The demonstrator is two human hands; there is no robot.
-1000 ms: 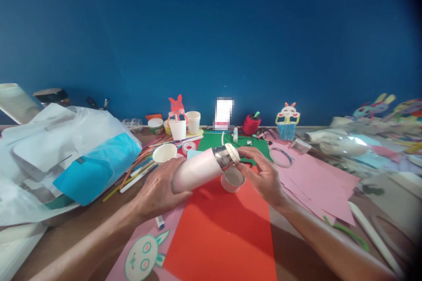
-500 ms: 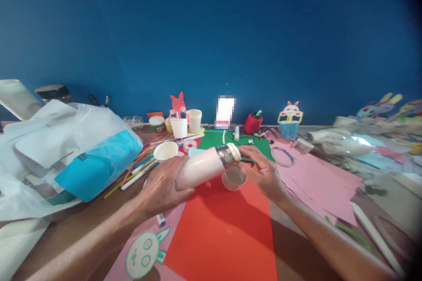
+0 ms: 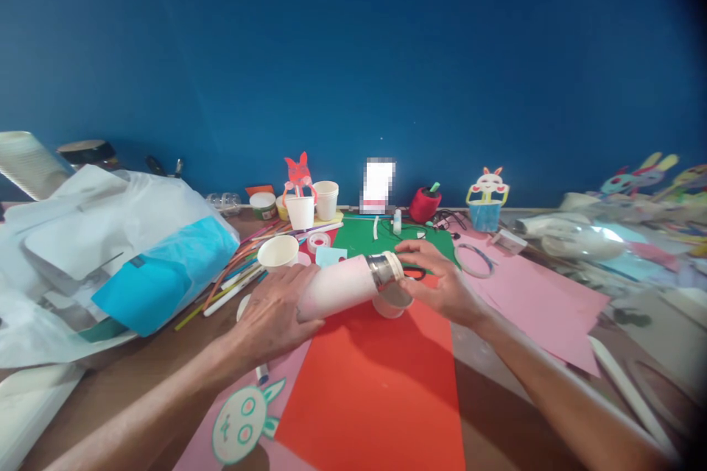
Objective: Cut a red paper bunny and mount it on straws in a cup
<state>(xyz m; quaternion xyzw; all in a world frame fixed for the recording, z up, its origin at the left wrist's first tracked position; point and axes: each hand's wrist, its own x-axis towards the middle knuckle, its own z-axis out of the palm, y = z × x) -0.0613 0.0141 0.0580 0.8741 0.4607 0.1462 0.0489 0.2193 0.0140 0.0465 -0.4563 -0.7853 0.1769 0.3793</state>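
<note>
A pale pink bottle (image 3: 339, 287) with a metal neck and cream top lies tilted in the air, its top toward the right. My left hand (image 3: 279, 309) is wrapped round its base end. At the top, the fingers of my right hand (image 3: 436, 280) are closed on the cream cap (image 3: 394, 266). Partly hidden below the bottle's neck is a paper cup (image 3: 393, 302), at the upper part of the red paper (image 3: 381, 390). A bunny face drawn in green (image 3: 240, 423) lies on pink paper at the lower left.
Left are a plastic bag (image 3: 127, 235), pens (image 3: 237, 287) and a white cup (image 3: 278, 253). Behind stand a red paper figure (image 3: 299, 173) in a cup and a red pot (image 3: 425, 204). Pink sheets (image 3: 546, 302) and a clear plastic bottle (image 3: 579, 239) lie right.
The bottle has dipped slightly at its top end and shifted a little to the right. Both hands keep much the same hold on it.
</note>
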